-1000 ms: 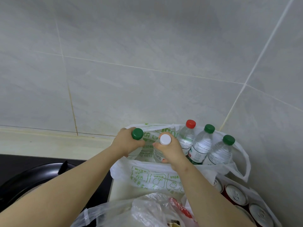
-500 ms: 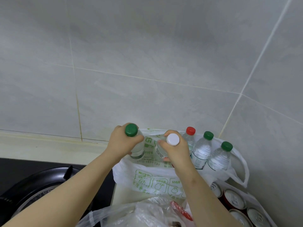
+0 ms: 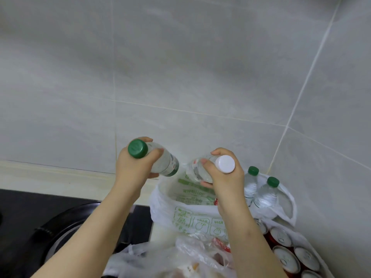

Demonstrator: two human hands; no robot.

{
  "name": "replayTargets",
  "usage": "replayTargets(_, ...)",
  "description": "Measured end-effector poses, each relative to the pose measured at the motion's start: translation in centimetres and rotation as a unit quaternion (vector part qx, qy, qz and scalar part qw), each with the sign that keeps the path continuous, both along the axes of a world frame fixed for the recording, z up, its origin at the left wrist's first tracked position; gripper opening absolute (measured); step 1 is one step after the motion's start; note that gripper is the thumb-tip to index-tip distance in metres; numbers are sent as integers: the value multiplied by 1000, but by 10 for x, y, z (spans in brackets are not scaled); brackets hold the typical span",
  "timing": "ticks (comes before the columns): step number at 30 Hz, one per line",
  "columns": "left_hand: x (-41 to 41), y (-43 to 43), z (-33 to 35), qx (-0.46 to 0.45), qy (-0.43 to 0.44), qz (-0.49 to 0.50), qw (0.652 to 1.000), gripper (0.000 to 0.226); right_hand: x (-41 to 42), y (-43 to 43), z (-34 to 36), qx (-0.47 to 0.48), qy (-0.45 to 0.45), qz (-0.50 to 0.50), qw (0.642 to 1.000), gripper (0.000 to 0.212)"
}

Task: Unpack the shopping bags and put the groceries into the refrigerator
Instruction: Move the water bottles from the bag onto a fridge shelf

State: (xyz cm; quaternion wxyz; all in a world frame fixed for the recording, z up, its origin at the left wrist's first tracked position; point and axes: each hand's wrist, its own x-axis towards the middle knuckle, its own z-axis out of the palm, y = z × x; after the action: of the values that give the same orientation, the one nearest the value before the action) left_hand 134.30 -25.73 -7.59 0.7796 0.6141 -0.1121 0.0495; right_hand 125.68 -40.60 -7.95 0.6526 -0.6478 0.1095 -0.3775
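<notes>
My left hand (image 3: 135, 169) grips a clear water bottle with a green cap (image 3: 137, 148) by its neck, held up above the counter left of the bag. My right hand (image 3: 224, 180) grips a second clear bottle with a white cap (image 3: 224, 164) just over the bag's mouth. Below them stands a white plastic shopping bag with green print (image 3: 192, 217). Two more green-capped water bottles (image 3: 267, 195) stand upright in its right side. A bit of red shows behind my right wrist.
Red drink cans (image 3: 289, 249) lie in a pack at the lower right against the tiled wall. A clear plastic bag of groceries (image 3: 180, 257) sits at the bottom centre. A black stove with a dark pan (image 3: 56, 227) fills the lower left.
Both hands have lifted their bottles up out of the bag. The left bottle has moved up and left. The red-capped bottle is now hidden behind my right hand.
</notes>
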Motion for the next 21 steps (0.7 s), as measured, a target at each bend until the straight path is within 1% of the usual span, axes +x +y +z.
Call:
replayTargets(2,-12,12,5,-6,-6,12,1000,22,-9,10,5,7,-16,11,1000,31)
replayTargets(4,-25,24,7,-10,-14,25,1000,22,-18,20,10,7,-26,25,999,29)
replayTargets(7,-43,43,6,-7,-31,54,998,22,-30,35,12,-2,-30,47,998,28)
replayTargets(10,-62,63,4,-11,-44,90,995,23,-39,49,10,9,-31,77,997,28)
replayTargets(14,-89,90,0,-5,-54,154,987,26,-50,68,5,21,-30,137,990,26)
replayTargets(17,-114,114,-6,1,-48,210,977,25,-57,85,0,20,-29,183,983,30)
replayTargets(21,-154,149,-17,3,-35,285,958,28,-67,119,-10,34,-14,265,963,33)
